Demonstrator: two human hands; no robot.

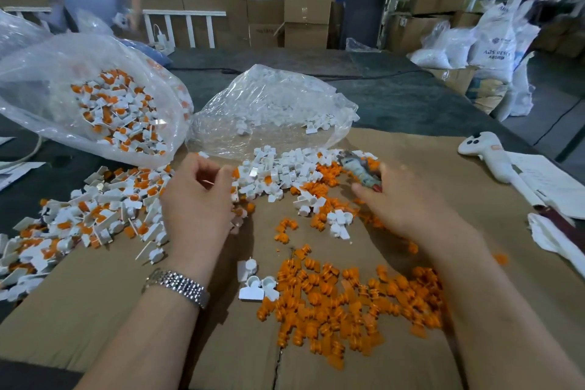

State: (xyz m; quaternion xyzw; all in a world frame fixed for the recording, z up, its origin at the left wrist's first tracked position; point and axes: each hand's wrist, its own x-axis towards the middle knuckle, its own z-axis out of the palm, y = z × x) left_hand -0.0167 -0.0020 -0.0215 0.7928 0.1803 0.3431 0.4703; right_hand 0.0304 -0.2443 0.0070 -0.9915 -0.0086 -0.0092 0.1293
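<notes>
Head view: your left hand [196,196] curls on a white clip [207,182], your right hand [400,199] is too blurred to judge, so pinch one orange plug [327,179] and seat it squarely.

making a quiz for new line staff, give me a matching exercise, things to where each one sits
1 loose orange parts
2 bag of white-and-orange pieces
3 bag of white parts
4 metal watch

a far centre
b left wrist
c on the cardboard, by the right forearm
d far left

Pairs: 1-c, 2-d, 3-a, 4-b
</notes>
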